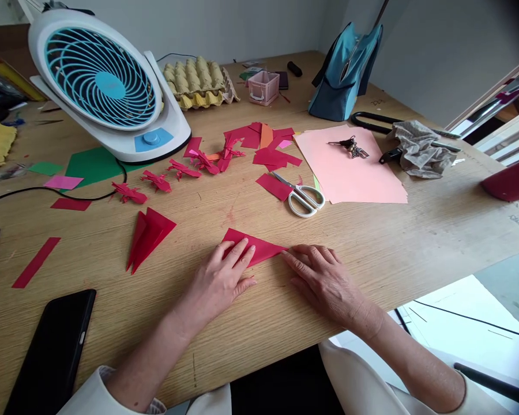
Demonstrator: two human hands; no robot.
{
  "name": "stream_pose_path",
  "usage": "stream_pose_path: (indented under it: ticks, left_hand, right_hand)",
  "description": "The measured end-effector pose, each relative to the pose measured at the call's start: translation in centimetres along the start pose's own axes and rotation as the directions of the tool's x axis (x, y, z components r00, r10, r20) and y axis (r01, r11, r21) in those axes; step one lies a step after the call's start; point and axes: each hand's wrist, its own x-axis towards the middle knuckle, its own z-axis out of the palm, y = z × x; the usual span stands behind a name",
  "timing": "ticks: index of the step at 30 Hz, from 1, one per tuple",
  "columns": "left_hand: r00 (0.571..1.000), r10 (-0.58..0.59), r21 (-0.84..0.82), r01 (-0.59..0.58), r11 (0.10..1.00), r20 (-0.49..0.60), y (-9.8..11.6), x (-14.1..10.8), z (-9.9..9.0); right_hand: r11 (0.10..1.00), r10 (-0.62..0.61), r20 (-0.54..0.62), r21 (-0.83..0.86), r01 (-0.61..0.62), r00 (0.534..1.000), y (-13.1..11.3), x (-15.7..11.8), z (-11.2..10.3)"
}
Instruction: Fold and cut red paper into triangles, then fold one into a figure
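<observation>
A folded red sheet of paper [259, 246], triangular with a long point to the right, lies on the wooden table. Across its left part rests my left hand [225, 271], palm down, fingers spread and pressing on it, thumb stretched out on the wood. My right hand [322, 279] is at the sharp right tip, fingers curled together with the fingertips on that tip; its thumb is partly under the hand. To the left is another folded red paper piece [149, 235] with several pointed flaps. White-handled scissors [306, 200] lie beyond my hands, blades slightly apart.
Folded red paper figures [155, 181] stand in a row near a white fan [168, 127]. Red scraps [274, 155], pink sheets [354, 178] with keys [352, 147], a crumpled cloth [417, 150] and a blue bag [346, 80] are farther back. A phone [52, 351] lies left.
</observation>
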Motion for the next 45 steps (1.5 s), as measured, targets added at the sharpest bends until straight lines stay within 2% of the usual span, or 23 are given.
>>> stream_pose_path:
  ticks: [9,17,26,45]
  left_hand:
    - [1.0,0.004,0.011,-0.004,1.0,0.021,0.2,-0.1,-0.3]
    - [0.998,0.006,0.085,-0.011,0.996,0.056,0.5,0.0,-0.6]
    - [0.996,0.008,0.126,-0.019,0.992,0.091,0.8,0.3,-1.1]
    - [0.996,-0.007,0.133,-0.004,0.991,0.084,0.9,0.4,-1.0]
  right_hand:
    - [0.999,0.04,0.008,0.019,-0.04,0.999,-0.4,0.6,-0.3]
    - [0.998,0.049,0.0,0.029,-0.049,0.999,-0.5,0.6,-0.3]
    - [0.999,0.05,0.042,-0.007,-0.05,0.998,-0.7,0.8,-0.7]
    - [0.999,0.04,0.019,0.005,-0.04,0.999,-0.5,0.7,-0.5]
